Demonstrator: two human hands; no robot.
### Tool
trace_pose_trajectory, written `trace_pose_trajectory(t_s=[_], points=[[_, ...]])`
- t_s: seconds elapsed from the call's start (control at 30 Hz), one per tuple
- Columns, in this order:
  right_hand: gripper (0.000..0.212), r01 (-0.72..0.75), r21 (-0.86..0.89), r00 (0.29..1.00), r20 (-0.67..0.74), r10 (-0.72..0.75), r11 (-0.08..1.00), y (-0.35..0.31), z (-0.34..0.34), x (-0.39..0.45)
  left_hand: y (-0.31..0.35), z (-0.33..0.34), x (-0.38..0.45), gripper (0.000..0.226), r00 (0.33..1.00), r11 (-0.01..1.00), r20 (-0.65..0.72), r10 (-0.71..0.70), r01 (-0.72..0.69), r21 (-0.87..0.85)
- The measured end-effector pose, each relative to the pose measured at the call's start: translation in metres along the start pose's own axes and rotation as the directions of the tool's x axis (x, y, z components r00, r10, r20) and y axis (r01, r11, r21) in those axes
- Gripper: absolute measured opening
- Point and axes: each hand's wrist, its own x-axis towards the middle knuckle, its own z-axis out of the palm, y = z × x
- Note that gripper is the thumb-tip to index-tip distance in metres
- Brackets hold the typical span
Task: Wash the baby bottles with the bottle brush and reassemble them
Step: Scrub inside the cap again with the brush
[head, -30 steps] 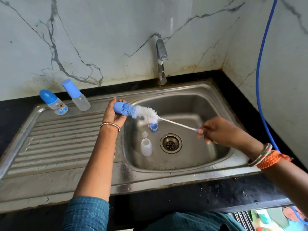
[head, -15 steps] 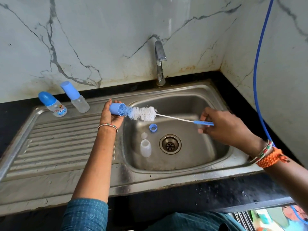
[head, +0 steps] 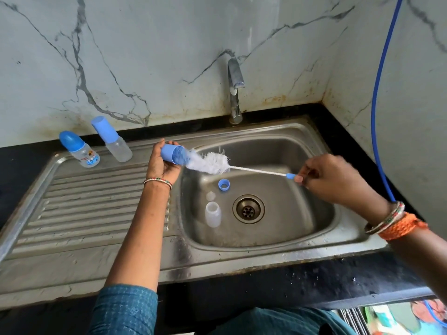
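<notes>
My left hand [head: 162, 165] grips a blue bottle cap [head: 172, 154] over the left rim of the sink basin, its mouth turned right. My right hand [head: 331, 178] pinches the blue handle end of a white bottle brush [head: 212, 163], whose bristle tip sits in the cap's mouth. On the basin floor lie an open clear bottle [head: 213, 214], a clear nipple [head: 210, 196] and a blue screw ring [head: 224, 184]. Two capped baby bottles [head: 79, 149] [head: 112, 139] stand at the back of the drainboard.
The steel sink [head: 300, 252] has a ribbed drainboard [head: 84, 209] on the left and a drain [head: 248, 209] in the basin. A tap [head: 235, 90] rises behind the basin. A blue hose [head: 379, 93] hangs down the right wall.
The brush handle swung up, then back down a little, while the bristle tip stayed in the cap. My right hand shifted right along the handle end. The left hand kept the cap nearly still.
</notes>
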Motion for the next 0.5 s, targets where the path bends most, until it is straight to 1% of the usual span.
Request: trace_pose_trajectory(t_s=[0.03,0.07,0.1,0.13,0.17,0.2,0.23,0.27,0.33,0.37,0.4,0.43,0.47,0.5], points=[[0.031,-0.068,0.153,0.989,0.141,0.046,0.986,0.0,-0.001,0.001,0.0,0.001,-0.001,0.024,1.0,1.0,0.022,-0.002,0.002,-0.013],[0.041,-0.136,0.237,0.966,0.246,0.077,0.962,0.001,-0.001,0.0,0.0,0.001,-0.001,0.023,0.999,0.999,0.045,-0.006,0.007,-0.033],[0.045,-0.158,0.244,0.953,0.291,0.083,0.957,0.001,-0.001,-0.001,0.0,0.002,-0.001,0.022,0.998,0.999,0.064,-0.008,0.011,-0.047],[0.045,-0.128,0.203,0.957,0.284,0.066,0.971,0.003,0.0,-0.001,0.0,0.001,-0.001,0.021,0.997,0.999,0.075,-0.008,0.012,-0.052],[0.04,-0.06,0.116,0.972,0.232,0.032,0.991,0.004,0.001,-0.002,0.001,0.001,0.0,0.019,0.997,0.999,0.072,-0.005,0.009,-0.053],[0.031,0.019,-0.015,0.986,0.167,-0.016,1.0,0.005,0.002,-0.003,0.001,0.0,0.001,0.018,0.998,0.998,0.061,-0.002,0.006,-0.057],[0.022,0.057,-0.147,0.995,0.094,-0.043,0.988,0.005,0.003,-0.005,0.002,-0.002,0.003,0.017,0.999,0.998,0.047,-0.001,0.004,-0.064],[0.017,0.061,-0.222,0.998,0.011,-0.06,0.973,0.003,0.004,-0.008,0.002,-0.003,0.003,0.017,0.999,0.997,0.037,0.0,0.003,-0.072],[0.011,0.064,-0.184,0.987,-0.136,-0.09,0.981,0.002,0.005,-0.009,0.002,-0.003,0.004,0.018,0.999,0.997,0.035,-0.001,0.004,-0.081],[0.006,0.067,-0.147,0.984,-0.152,-0.09,0.987,0.003,0.005,-0.007,0.002,-0.003,0.003,0.018,0.999,0.997,0.038,-0.002,0.005,-0.079],[0.005,0.056,-0.1,0.994,-0.09,-0.066,0.993,0.004,0.003,-0.003,0.001,-0.003,0.002,0.018,0.999,0.997,0.044,-0.001,0.004,-0.071],[0.015,0.02,-0.02,0.999,0.035,-0.019,1.0,0.006,0.002,0.002,0.001,-0.004,0.002,0.018,0.999,0.998,0.052,0.003,0.0,-0.057],[0.026,-0.054,0.087,0.982,0.186,0.037,0.995,0.006,0.001,0.004,0.001,-0.004,0.001,0.018,0.998,0.999,0.06,0.007,-0.005,-0.04],[0.035,-0.138,0.196,0.949,0.308,0.073,0.971,0.006,0.0,0.004,0.001,-0.004,0.002,0.018,0.998,1.0,0.066,0.01,-0.008,-0.027]])
